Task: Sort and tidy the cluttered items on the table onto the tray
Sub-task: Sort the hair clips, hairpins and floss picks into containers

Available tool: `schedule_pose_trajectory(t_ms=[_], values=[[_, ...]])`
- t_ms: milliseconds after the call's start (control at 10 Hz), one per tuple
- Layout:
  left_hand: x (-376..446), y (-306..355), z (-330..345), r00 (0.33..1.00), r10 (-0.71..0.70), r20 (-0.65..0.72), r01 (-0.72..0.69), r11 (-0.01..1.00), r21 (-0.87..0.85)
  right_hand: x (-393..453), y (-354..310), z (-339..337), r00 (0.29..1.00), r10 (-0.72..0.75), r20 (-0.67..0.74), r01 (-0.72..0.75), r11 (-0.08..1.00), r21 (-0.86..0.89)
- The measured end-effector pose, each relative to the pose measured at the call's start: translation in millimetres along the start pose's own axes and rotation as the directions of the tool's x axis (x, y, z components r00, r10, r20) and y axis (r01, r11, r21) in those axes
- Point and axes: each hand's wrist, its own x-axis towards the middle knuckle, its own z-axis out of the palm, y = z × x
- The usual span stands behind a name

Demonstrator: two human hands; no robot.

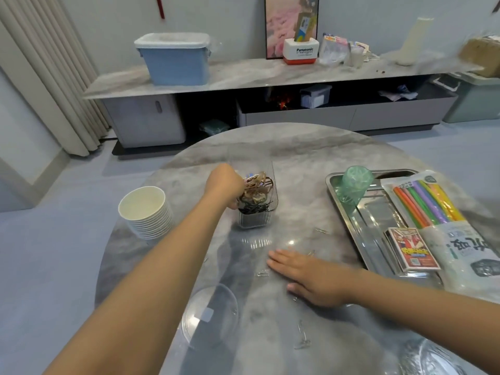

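A steel tray (351, 212) lies at the right of the round marble table. On it are an overturned green cup (353, 186), a pack of coloured straws (430, 207) and a red card box (411, 249). A clear square box (257, 201) of hair ties and clips stands mid-table. My left hand (226, 185) is curled against the box's left side, fingers among the hair ties. My right hand (308, 274) lies flat on the table, fingers straight. Loose paper clips (262, 273) are scattered around it.
A stack of white paper bowls (146, 209) stands at the table's left. A clear round lid (209, 315) lies near the front edge, another clear dish (430, 358) at the bottom right. A long cabinet with a blue bin (174, 59) stands behind.
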Motion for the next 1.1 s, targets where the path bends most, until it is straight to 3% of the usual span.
schedule_pose_trajectory(t_ms=[100, 200, 300, 400, 500, 700, 800, 900, 1000, 1100], values=[[-11.6, 1.7, 17.6, 0.998, 0.025, 0.052, -0.029, 0.996, 0.079, -16.3, -3.3, -0.8, 0.995, 0.061, -0.082, -0.051, 0.992, 0.113], [-19.3, 3.1, 26.4, 0.991, -0.05, 0.126, 0.027, 0.984, 0.174, -13.9, 16.6, -8.1, 0.906, 0.354, -0.231, -0.308, 0.927, 0.213], [-23.6, -0.2, 28.0, 0.993, -0.044, 0.106, 0.019, 0.974, 0.228, 2.9, 39.2, -8.9, 0.819, 0.562, -0.113, -0.542, 0.823, 0.17], [-34.7, -15.1, 30.8, 0.997, -0.008, 0.082, 0.002, 0.997, 0.076, 14.9, 41.6, 2.1, 0.742, 0.663, -0.094, -0.635, 0.741, 0.217], [-55.3, -34.7, 33.4, 0.997, -0.011, 0.079, 0.008, 0.999, 0.039, 13.4, 23.2, 19.5, 0.712, 0.69, -0.128, -0.659, 0.72, 0.217], [-96.1, -53.6, 39.6, 0.989, -0.017, 0.147, -0.005, 0.988, 0.152, -16.1, -38.3, 45.9, 0.791, 0.605, -0.093, -0.576, 0.787, 0.221], [-116.9, -61.1, 33.1, 0.983, -0.002, 0.185, -0.064, 0.935, 0.35, -26.4, -49.8, 48.3, 0.746, 0.645, -0.167, -0.604, 0.761, 0.237], [-141.5, -79.5, 22.0, 0.942, -0.063, 0.33, -0.166, 0.766, 0.621, -35.4, -45.4, 45.9, 0.528, 0.832, -0.172, -0.786, 0.555, 0.273], [-154.1, -100.6, 11.7, 0.887, -0.158, 0.434, -0.228, 0.668, 0.709, -31.6, -50.3, 52.7, 0.502, 0.848, -0.171, -0.781, 0.53, 0.331], [-158.1, -115.4, 5.3, 0.874, -0.135, 0.466, -0.262, 0.677, 0.688, -14.0, -59.6, 53.3, 0.636, 0.734, -0.239, -0.649, 0.676, 0.35]])
